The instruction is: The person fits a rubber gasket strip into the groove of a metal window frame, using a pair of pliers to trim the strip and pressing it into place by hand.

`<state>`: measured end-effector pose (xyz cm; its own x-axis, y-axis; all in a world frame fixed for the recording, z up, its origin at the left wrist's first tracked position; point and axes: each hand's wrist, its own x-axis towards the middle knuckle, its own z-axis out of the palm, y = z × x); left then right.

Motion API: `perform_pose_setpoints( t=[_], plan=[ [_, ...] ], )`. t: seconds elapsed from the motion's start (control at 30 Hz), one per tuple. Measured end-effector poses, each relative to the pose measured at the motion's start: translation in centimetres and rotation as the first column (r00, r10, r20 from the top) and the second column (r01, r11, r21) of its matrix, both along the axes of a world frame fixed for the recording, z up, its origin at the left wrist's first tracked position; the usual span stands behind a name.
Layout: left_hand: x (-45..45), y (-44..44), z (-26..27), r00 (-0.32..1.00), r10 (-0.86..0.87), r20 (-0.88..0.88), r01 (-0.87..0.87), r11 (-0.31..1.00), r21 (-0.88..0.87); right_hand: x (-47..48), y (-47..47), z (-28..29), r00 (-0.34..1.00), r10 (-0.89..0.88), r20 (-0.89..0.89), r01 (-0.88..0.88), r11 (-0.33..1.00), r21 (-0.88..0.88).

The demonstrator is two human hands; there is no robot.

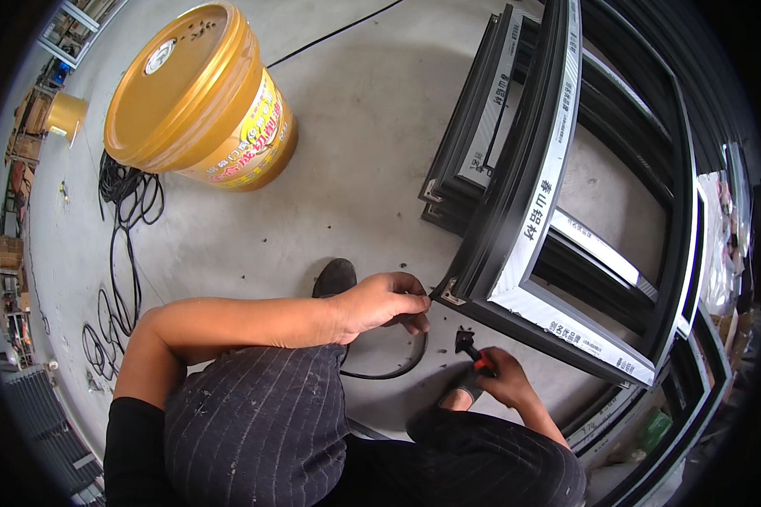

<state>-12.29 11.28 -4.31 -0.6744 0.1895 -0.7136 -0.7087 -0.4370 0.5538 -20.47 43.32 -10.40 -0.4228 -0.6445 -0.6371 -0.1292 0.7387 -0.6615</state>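
My left hand (387,303) pinches a thin black rubber-like strip at the corner of a dark aluminium window frame (526,241). The strip (383,375) hangs from these fingers and curves in a loop down by the floor. A metal corner piece (451,291) shows at the end of the frame's mitred corner, close to the fingertips. Below that corner, my right hand (504,377) grips a hand tool (472,352) with a red and black handle and a dark head pointing up and left. The tool's exact kind cannot be made out.
A lidded gold plastic bucket (209,95) stands at upper left, beside a coiled black cable (127,184). More dark frames (475,120) are stacked behind the nearest one. Small black scraps (442,350) lie on the concrete floor (368,190). Shelving (13,253) lines the far left.
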Motion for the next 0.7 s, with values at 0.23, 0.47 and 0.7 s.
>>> perform_pose_setpoints(
  t=[0.23,0.47,0.7],
  plan=[
    [-0.3,0.1,0.5,1.0,0.028,0.005,-0.028,0.999,0.028,-2.3,-5.8,9.7,0.958,0.036,0.286,-0.002,0.993,-0.118],
    [0.2,0.0,-0.7,0.988,0.029,-0.153,-0.036,0.998,-0.042,-1.8,-9.6,10.2,0.986,-0.053,0.161,0.056,0.998,-0.009],
    [-0.2,-0.8,0.1,0.91,-0.302,-0.285,0.099,0.825,-0.557,-1.4,-10.2,9.9,0.987,-0.075,0.142,0.073,0.997,0.024]
  ],
)
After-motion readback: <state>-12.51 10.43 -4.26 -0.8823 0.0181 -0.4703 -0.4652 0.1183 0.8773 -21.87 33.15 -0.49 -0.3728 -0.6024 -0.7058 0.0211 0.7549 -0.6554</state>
